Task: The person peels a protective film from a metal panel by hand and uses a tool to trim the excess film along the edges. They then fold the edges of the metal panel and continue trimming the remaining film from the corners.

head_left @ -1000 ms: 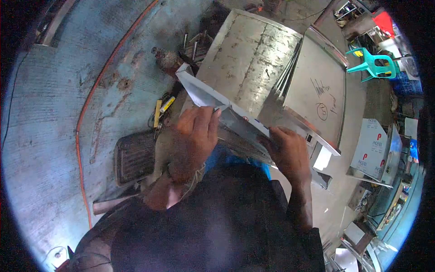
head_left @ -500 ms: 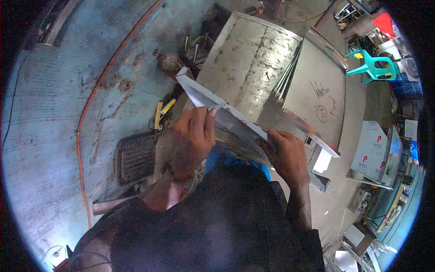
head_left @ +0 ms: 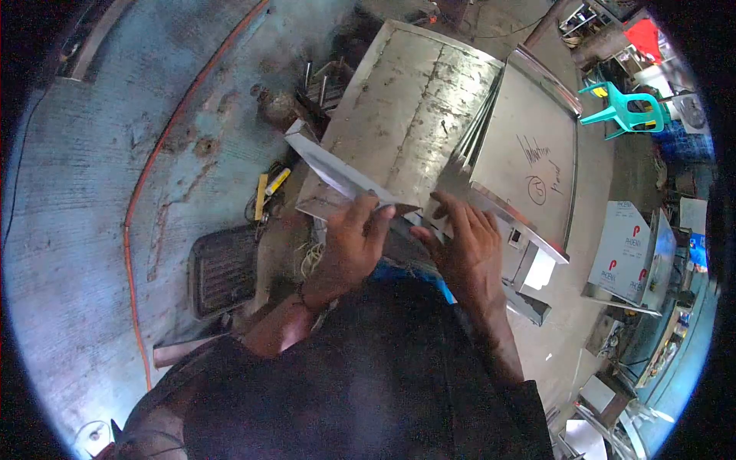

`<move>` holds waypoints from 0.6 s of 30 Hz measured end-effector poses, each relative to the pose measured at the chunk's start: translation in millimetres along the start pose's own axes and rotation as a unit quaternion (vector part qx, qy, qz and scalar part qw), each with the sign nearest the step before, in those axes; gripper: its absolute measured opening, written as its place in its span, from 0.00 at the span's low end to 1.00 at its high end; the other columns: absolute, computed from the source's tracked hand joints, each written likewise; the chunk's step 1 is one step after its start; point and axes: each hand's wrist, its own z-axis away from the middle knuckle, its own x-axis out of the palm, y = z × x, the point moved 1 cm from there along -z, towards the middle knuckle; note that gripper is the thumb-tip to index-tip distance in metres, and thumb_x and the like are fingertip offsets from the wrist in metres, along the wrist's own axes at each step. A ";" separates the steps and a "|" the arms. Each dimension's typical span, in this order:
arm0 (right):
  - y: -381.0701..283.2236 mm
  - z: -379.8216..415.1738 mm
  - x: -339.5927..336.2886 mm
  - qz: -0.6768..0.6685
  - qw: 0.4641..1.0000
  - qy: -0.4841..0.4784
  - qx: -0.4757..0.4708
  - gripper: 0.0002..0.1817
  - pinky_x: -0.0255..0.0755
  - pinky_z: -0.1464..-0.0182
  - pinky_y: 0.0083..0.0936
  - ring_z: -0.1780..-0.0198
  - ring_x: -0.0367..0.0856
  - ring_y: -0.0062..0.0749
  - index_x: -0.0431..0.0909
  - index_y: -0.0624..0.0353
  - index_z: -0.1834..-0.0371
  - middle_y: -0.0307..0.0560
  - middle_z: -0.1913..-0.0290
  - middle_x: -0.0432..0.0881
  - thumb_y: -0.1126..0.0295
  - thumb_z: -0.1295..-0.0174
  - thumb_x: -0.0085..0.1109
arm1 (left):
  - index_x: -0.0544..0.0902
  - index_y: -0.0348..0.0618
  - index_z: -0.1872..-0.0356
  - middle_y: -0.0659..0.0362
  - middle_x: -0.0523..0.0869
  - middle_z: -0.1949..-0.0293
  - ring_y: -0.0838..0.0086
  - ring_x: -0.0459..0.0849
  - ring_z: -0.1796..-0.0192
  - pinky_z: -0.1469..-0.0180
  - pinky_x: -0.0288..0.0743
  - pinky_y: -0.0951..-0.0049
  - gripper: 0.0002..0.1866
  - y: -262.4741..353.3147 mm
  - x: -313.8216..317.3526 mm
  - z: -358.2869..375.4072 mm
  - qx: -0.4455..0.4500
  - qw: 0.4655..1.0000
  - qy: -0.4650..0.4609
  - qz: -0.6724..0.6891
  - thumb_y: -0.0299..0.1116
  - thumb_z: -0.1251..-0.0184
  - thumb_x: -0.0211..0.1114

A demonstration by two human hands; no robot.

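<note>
A long bent sheet-metal channel [head_left: 331, 167] slants across the front of a metal-topped table, its far end up at the left. My left hand [head_left: 356, 236] is closed around the channel's near part, thumb and fingers pinching its edge. Beside it on the right, my right hand [head_left: 471, 249] has its fingers spread and thumb apart, close to the channel's right part. I see no object held in the right hand. The palms hide part of the channel, and its lower right part is dark and blurred.
The metal tabletop [head_left: 406, 100] carries a large panel with handwriting [head_left: 529, 146] on the right, beside stacked sheets. Left are a yellow-handled tool [head_left: 277, 181] and a dark ribbed seat [head_left: 225, 270]. A green plastic chair [head_left: 630, 110] and film-covered panels [head_left: 625, 249] stand right.
My right hand has released the channel's edge, and its fingers have spread. My left hand has shifted right along the channel. The view has moved slightly.
</note>
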 end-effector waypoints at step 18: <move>20.5 0.3 -5.7 -0.099 0.993 -0.014 -0.069 0.14 0.70 0.49 0.37 0.55 0.83 0.40 0.81 0.53 0.56 0.44 0.60 0.84 0.70 0.48 0.65 | 0.78 0.39 0.61 0.50 0.78 0.75 0.56 0.80 0.73 0.70 0.71 0.58 0.06 -1.3 1.0 -0.9 0.098 0.995 -0.024 -0.010 0.29 0.30 0.65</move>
